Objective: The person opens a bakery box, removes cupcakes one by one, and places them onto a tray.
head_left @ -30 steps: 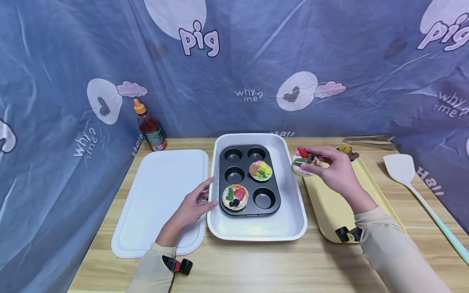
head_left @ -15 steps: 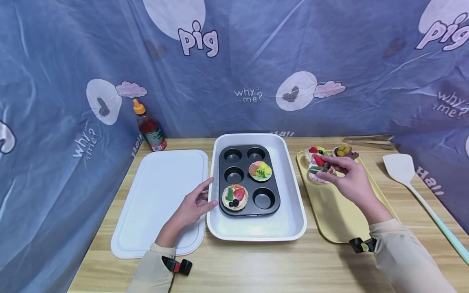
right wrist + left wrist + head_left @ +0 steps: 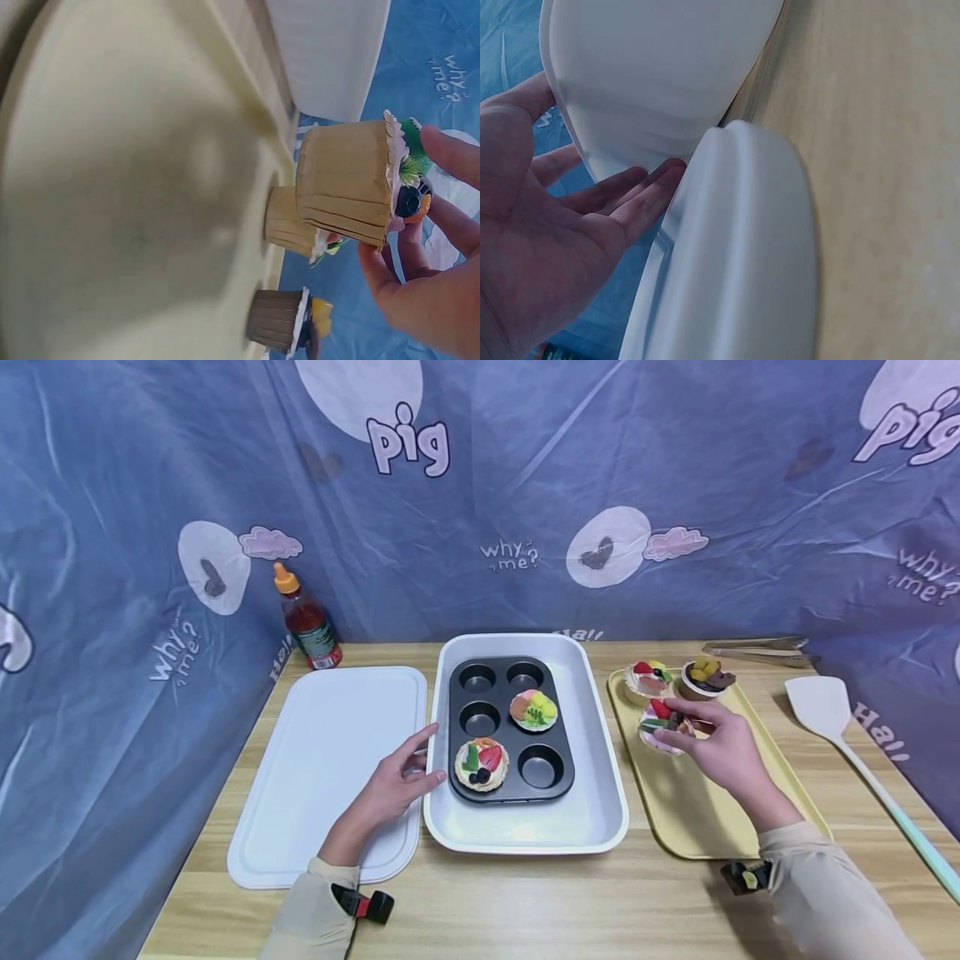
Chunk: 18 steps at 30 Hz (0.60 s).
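Observation:
My right hand (image 3: 720, 743) grips a fruit-topped cupcake (image 3: 660, 727) by its top over the yellow tray (image 3: 697, 810). In the right wrist view that cupcake's tan paper cup (image 3: 345, 172) hangs just above the tray surface. Two other cupcakes stand at the tray's far end: a fruit one (image 3: 648, 683) and a chocolate one (image 3: 705, 680). My left hand (image 3: 393, 787) rests with fingers spread at the left rim of the white basin (image 3: 592, 827). Inside the basin lies a black muffin pan (image 3: 517, 789), bearing a strawberry cupcake (image 3: 482, 765) and a kiwi-topped one (image 3: 534, 710).
A white cutting board (image 3: 330, 760) lies on the left, with a sauce bottle (image 3: 311, 627) behind it. To the right are a spatula (image 3: 821, 706) and metal tongs (image 3: 757, 649). Blue patterned cloth (image 3: 480, 502) hangs behind the table.
My right hand has carried the cupcake from beside the basin's right rim to the right, over the yellow tray, and lowered it. My left hand has stayed put.

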### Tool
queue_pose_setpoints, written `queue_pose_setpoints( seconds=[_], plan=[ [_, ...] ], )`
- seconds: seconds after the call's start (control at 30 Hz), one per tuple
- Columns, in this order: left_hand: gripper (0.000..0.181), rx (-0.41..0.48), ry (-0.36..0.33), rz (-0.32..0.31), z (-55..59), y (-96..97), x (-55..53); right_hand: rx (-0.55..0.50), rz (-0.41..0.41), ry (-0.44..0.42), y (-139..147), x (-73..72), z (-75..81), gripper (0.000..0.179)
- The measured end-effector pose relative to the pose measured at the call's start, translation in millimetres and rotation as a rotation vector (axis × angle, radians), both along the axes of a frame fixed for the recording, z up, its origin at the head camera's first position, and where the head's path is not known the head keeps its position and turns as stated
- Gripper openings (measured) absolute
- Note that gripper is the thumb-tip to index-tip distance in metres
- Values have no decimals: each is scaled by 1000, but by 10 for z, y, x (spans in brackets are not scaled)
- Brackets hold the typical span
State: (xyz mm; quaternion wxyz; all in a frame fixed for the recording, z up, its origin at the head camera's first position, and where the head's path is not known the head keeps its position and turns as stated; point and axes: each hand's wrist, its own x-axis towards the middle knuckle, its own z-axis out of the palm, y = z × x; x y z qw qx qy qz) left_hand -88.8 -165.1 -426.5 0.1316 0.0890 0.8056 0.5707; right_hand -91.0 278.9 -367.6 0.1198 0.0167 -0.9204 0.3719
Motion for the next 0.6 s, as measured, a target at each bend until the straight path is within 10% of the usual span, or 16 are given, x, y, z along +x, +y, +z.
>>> queue_pose_setpoints(
  seconds=[0.6],
  plan=[
    [75, 6, -5, 0, -12, -2, -8, 20, -19, -32, 85, -28, -159, 49]
  ],
)
